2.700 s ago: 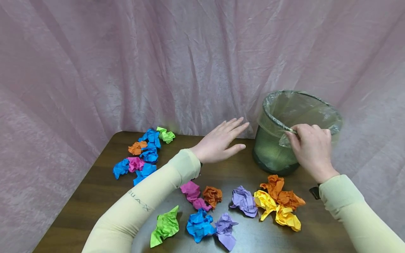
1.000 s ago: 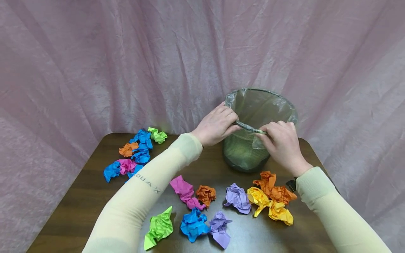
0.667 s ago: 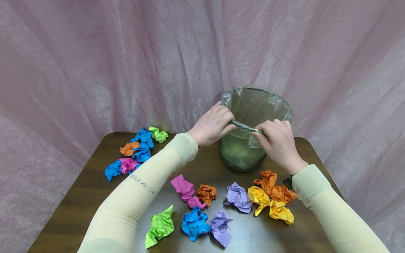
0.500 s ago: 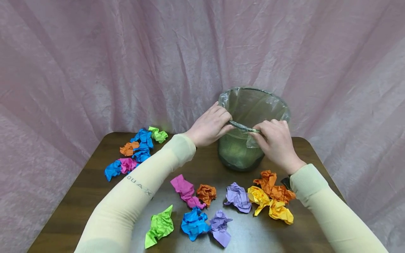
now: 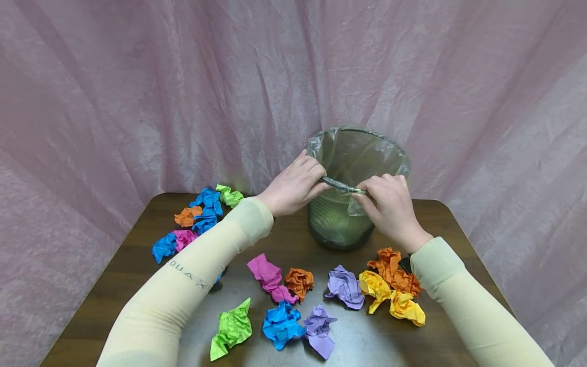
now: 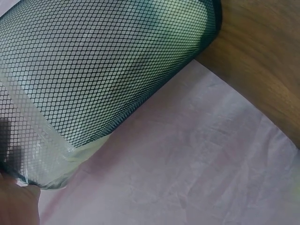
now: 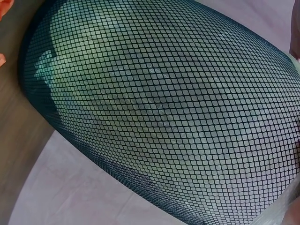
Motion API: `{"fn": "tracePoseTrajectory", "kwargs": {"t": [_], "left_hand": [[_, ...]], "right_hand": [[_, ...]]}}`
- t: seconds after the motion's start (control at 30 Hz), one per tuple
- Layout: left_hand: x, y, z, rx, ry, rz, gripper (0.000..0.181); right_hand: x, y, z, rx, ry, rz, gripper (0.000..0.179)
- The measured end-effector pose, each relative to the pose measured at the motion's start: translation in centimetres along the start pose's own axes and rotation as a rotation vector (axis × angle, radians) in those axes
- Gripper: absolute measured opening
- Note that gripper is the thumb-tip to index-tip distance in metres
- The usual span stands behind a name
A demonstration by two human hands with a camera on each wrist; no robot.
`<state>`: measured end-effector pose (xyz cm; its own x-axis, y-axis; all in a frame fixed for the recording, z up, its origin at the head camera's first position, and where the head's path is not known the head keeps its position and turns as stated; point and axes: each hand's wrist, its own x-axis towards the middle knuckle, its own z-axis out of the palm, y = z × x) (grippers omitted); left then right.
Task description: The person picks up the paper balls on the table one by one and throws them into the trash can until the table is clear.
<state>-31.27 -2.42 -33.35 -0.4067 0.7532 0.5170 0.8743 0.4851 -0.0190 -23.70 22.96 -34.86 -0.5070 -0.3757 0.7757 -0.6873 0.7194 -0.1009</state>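
A dark mesh wastebasket (image 5: 339,227) stands toward the back of the table, lined with a clear plastic bag (image 5: 355,150) folded over its rim. My left hand (image 5: 295,186) grips the rim at the left front, thumb on the near side. At the right front, my right hand (image 5: 390,204) pinches the rim and the liner, whose loose edge hangs below. Both wrist views look at the mesh side from close by; a fingertip of the left hand (image 6: 18,201) shows at the liner's edge in the left wrist view.
Crumpled paper lies on the brown table (image 5: 284,244): a blue, orange, pink and green cluster (image 5: 208,201) at left, a green piece (image 5: 232,329), blue piece (image 5: 283,325) and purple piece (image 5: 344,287) in front, orange and yellow pieces (image 5: 405,307) near my right sleeve. A pink curtain (image 5: 275,76) hangs behind.
My left hand, earlier open in the air, has taken hold of the rim. The wastebasket has shifted left along the table with both hands on it.
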Motion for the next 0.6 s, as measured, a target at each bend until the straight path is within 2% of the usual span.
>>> {"fn": "tracePoseTrajectory", "kwargs": {"t": [0.6], "left_hand": [[-2.8,-0.7,-1.4,0.003,0.028,-0.039,0.017]], "right_hand": [[1.1,-1.4,2.0,0.034,-0.01,-0.038,0.012]]}}
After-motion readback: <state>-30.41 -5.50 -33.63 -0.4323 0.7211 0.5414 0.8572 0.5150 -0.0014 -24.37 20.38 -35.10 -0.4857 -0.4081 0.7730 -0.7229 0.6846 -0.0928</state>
